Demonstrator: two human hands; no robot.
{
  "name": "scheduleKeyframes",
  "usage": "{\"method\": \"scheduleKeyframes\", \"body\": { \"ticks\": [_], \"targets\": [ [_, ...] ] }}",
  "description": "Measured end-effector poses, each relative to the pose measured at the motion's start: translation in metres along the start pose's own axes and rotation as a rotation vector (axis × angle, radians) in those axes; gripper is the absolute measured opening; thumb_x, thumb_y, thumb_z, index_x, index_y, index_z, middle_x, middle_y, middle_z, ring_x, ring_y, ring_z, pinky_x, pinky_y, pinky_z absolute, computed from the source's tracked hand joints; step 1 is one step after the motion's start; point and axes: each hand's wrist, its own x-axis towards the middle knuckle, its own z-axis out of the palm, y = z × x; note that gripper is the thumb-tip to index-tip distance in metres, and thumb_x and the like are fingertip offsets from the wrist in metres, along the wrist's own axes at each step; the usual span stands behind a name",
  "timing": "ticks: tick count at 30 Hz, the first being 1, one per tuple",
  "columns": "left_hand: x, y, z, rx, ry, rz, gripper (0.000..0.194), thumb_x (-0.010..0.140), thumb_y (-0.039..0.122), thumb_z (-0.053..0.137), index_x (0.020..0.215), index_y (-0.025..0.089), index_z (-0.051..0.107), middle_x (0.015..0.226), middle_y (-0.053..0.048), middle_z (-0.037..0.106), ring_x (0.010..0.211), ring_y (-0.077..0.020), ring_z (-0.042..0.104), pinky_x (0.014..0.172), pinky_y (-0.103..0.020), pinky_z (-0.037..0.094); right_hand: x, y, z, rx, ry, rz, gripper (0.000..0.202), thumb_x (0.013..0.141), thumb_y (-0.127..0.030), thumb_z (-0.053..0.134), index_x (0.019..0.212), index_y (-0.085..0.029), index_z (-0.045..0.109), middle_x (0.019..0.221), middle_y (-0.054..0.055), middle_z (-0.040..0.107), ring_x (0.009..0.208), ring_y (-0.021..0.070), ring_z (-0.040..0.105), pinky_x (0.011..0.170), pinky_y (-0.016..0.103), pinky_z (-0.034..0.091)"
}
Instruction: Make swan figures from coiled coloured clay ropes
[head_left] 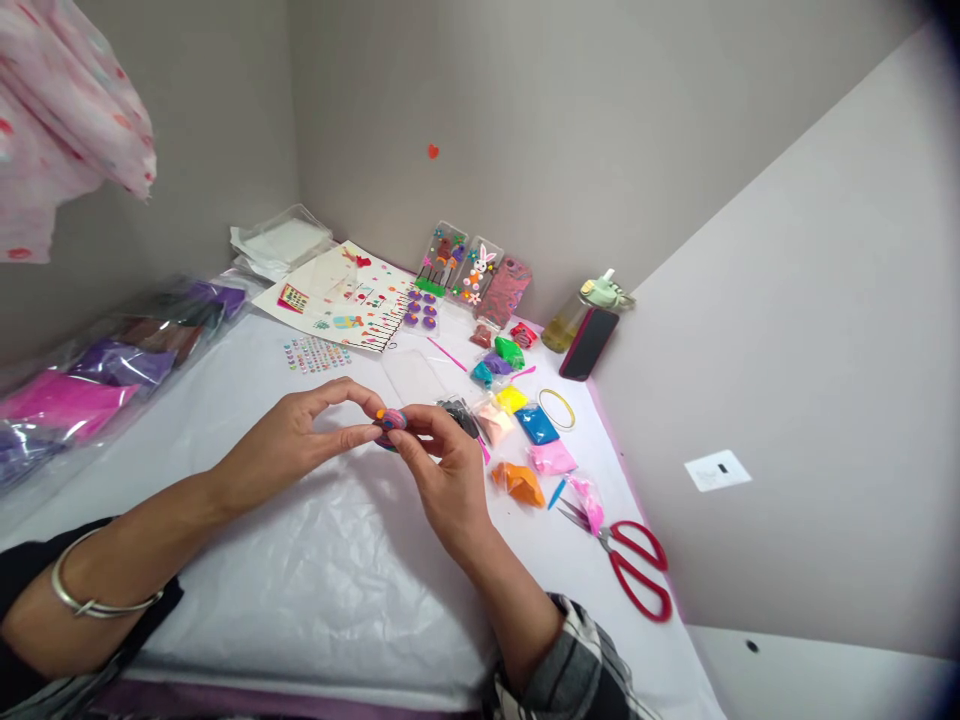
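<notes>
Seen from the head camera, with a clock face centred on the held piece: a small, rounded, pink-and-blue striped piece with an orange bit at its left end [394,420], apparently soft modelling clay, is held above a white-covered surface [315,570]. The left hand [304,430] comes from 8 o'clock, thumb and forefinger pinching the piece near the orange bit; the right hand [450,475], from 4 o'clock, pinches its other side between thumb and fingers. Just beyond, at 1 o'clock, lies a clear, flat, rectangular plastic case [414,378]; at 3 o'clock, partly behind the right hand, is a black clay packet [459,416]. An orange clay packet [519,484] sits at 4 o'clock, with red-handled metal scissors [637,568] farther out that way. A sheet of tiny coloured gems [317,353] lies towards 10 o'clock. To handle the piece well, steady it with the right hand and press lightly with the left fingertips, since a firm squeeze could flatten it or smear its stripes; turning it in small steps should keep its outline even.
</notes>
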Motion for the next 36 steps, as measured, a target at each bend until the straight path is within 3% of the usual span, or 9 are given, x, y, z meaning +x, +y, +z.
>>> {"method": "scheduleKeyframes", "body": {
  "ticks": [16, 26, 36],
  "targets": [
    [-0.0018, -0.0060, -0.0002, -0.061, 0.074, 0.009, 0.020, 0.089, 0.053, 0.073, 0.101, 0.036, 0.073, 0.105, 0.008, 0.072, 0.104, -0.0185, 0.062, 0.097, -0.025, 0.041, -0.0005, -0.0037, -0.0005, -0.043, -0.021, -0.020, 0.012, 0.091, -0.031, 0.073, 0.100, -0.024, 0.074, 0.098, 0.003, 0.076, 0.094, 0.0224, 0.074, 0.082, 0.035, 0.059],
    [-0.0013, -0.0020, -0.0005, -0.066, 0.077, -0.039, 0.025, 0.085, 0.057, 0.074, 0.095, 0.034, 0.074, 0.100, 0.006, 0.072, 0.100, -0.0210, 0.062, 0.096, -0.029, 0.041, 0.0000, -0.0026, -0.0006, -0.049, -0.018, -0.026, 0.011, 0.091, -0.031, 0.073, 0.099, -0.024, 0.074, 0.098, 0.003, 0.076, 0.093, 0.0221, 0.075, 0.081, 0.035, 0.061],
    [-0.0008, -0.0035, -0.0015, -0.025, 0.082, 0.009, 0.028, 0.088, 0.058, 0.070, 0.090, 0.031, 0.073, 0.097, 0.003, 0.072, 0.098, -0.0217, 0.064, 0.093, -0.030, 0.045, -0.0007, -0.0052, -0.0007, -0.058, -0.025, -0.013, 0.012, 0.091, -0.032, 0.073, 0.099, -0.023, 0.075, 0.099, 0.004, 0.077, 0.095, 0.0224, 0.074, 0.082, 0.035, 0.060]
  ]
}}
